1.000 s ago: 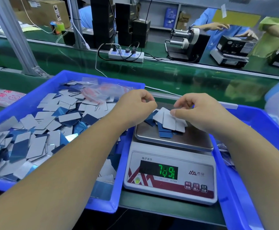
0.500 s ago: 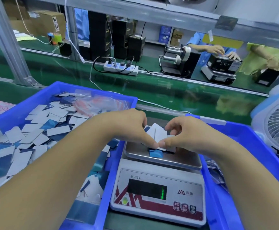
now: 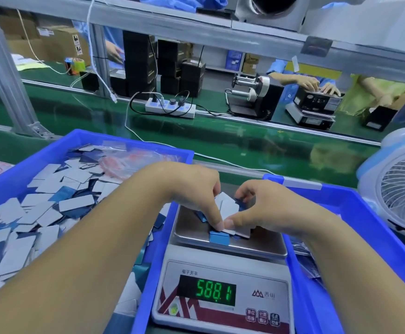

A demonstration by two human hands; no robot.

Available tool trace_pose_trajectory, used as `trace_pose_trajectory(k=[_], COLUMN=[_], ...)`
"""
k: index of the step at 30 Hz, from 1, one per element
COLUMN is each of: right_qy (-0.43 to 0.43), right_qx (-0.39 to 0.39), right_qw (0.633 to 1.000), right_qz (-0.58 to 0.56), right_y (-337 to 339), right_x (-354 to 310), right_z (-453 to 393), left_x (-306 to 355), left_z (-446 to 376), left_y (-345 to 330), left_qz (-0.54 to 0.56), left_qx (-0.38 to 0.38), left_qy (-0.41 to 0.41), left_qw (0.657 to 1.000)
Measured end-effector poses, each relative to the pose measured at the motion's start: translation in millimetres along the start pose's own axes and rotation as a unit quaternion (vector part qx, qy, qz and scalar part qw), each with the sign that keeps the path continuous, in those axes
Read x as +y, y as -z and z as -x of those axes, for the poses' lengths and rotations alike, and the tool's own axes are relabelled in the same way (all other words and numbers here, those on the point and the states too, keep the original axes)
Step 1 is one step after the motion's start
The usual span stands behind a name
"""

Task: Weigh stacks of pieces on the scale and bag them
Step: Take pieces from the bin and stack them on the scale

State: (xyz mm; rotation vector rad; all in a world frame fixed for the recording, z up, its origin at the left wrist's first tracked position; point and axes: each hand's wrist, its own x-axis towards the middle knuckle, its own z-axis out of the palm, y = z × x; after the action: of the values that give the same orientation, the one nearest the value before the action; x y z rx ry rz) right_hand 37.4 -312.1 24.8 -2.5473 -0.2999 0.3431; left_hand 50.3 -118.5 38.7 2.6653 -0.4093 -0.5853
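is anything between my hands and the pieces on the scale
Nothing visible. Both the left hand and the right hand already pinch the pile of pieces on the scale pan, thumbs meeting at its front edge.

Stack of pieces (image 3: 228,208): mostly covered by left hand (image 3: 192,194) and right hand (image 3: 264,208); count not readable.
Scale (image 3: 223,292): platform's far part hidden behind both hands; button labels too small to read; base cut by bottom edge.
Left bin (image 3: 146,273): cut by left and bottom edges.
Right bin (image 3: 356,213): contents largely behind right forearm.
Fan (image 3: 399,189): cut by right edge.
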Motion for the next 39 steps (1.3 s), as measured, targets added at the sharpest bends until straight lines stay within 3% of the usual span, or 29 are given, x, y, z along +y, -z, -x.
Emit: trace_pose_trajectory(k=[8,13,19,26,33,39], right_qy=[-0.02,-0.01,0.029,0.14,0.192,0.204], right_qx=[0.033,0.039,0.047,0.081,0.143,0.187], right_qw=[0.999,0.998,0.998,0.985,0.971,0.961], right_qz=[-0.021,-0.046,0.0,0.055,0.016,-0.02], right_y=[-3.3,-5.3,2.6,6.8,-18.9,-22.8], right_x=[3.0,3.2,-7.3,-11.4,4.6,6.7], right_z=[-3.2,-3.2,-2.1,3.5,7.2,4.4], left_x=[-10.2,-12.8,-7.2,-1.5,0.1,4.8], left_z=[0.6,12.5,15.9,6.5,2.6,1.0], left_y=[-9.9,-12.8,-14.1,-21.9,-28.3,-31.6], left_qz=[0.121,0.087,0.074,0.108,0.12,0.146], left_qx=[0.025,-0.015,0.043,0.146,0.069,0.111], left_qy=[-0.064,-0.108,-0.134,-0.153,-0.142,-0.155], left_qw=[0.99,0.99,0.987,0.971,0.98,0.971])
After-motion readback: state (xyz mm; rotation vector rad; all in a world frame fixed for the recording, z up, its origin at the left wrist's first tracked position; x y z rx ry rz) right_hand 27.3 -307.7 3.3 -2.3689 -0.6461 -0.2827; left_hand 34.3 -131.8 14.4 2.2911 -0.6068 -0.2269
